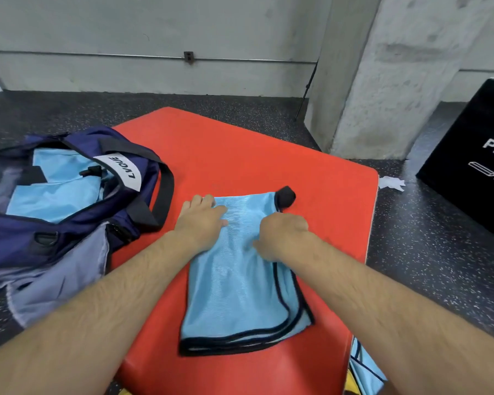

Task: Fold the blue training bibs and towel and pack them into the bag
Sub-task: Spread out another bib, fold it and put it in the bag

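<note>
light blue mesh bib [240,286], black-trimmed, folded into a long panel, lying flat on a red padded mat [240,155]. left hand [201,220]: fingers straight, pressing flat on the bib's far left edge. right hand [283,235]: fingers curled, gripping the fabric by the bib's right trimmed edge. navy blue duffel bag [69,232]: unzipped, on the speckled dark floor [411,223] against the mat's left side, folded light blue fabric [54,195] inside. black box with white lettering [474,178]: well apart, right.
</note>
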